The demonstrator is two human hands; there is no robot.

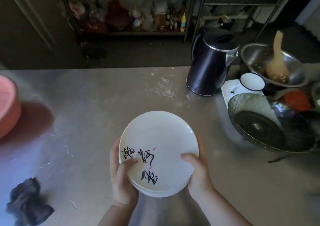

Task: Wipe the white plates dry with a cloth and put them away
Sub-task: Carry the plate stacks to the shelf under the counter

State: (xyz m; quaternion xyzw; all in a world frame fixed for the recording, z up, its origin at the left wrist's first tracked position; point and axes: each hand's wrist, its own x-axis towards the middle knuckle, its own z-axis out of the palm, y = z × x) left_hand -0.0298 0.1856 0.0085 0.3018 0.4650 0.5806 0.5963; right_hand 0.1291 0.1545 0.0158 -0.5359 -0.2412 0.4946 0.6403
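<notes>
A small stack of white plates [161,139] is held above the metal counter [97,104], low in the middle of the view. The top plate carries black brush writing with pink marks. My left hand [122,177] grips the stack's left rim, thumb lying on the top plate. My right hand [197,172] grips the right rim, thumb over the edge. A crumpled dark cloth [28,203] lies on the counter at the lower left, apart from both hands.
A black electric kettle [210,64] stands at the back right. Beside it sit a white enamel cup [252,82], a steel bowl with a wooden ladle [277,64] and a glass dish [270,121]. A pink basin [7,104] is at the left edge. Shelves of bottles [138,17] stand behind.
</notes>
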